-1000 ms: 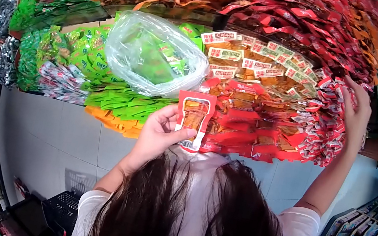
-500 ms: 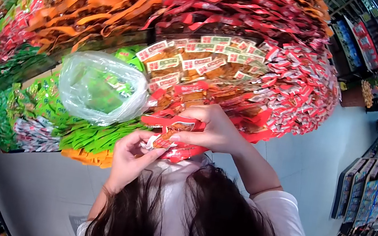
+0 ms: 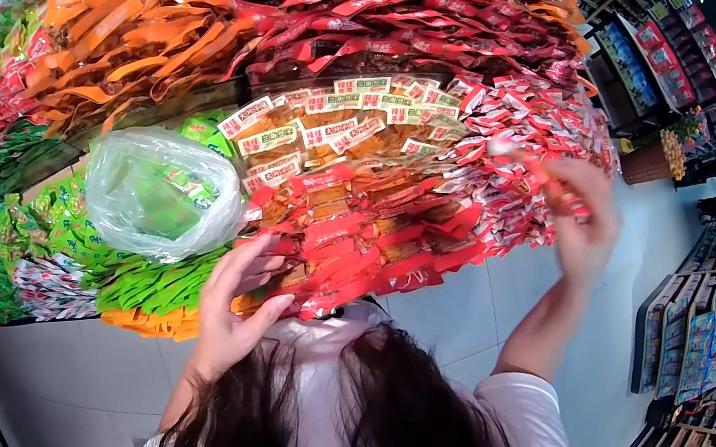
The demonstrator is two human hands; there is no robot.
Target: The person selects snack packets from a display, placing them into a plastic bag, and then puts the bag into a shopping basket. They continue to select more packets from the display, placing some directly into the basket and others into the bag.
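Steady the red packets at 6 o'clock of the heap with left hand, fingers apart, and pull gently with right hand at 3 o'clock, fingers seemingly pinched on blurred red-white packet.

Long dark hair, white short-sleeved shirt, bare forearms, no rings or watch visible

Red-and-green print on white-labelled snack packets, too small to read
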